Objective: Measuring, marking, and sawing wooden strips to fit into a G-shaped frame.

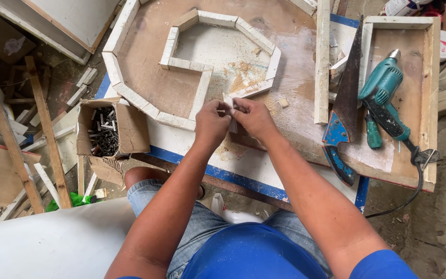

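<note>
Both hands, the left hand point(211, 120) and right hand point(254, 117), pinch a small white wood piece point(232, 111) at the near open end of the letter-shaped strip frame point(192, 67) on the worktop point(243, 165); the outline looks mostly built, with that gap left. A screw box point(110, 132) sits left, a handsaw point(344, 103) and drill point(385, 98) right, none obstructing.

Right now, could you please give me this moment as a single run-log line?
left hand: holds small white wood piece | right hand: same piece | beside: white strip frame | right: handsaw, teal drill
</note>
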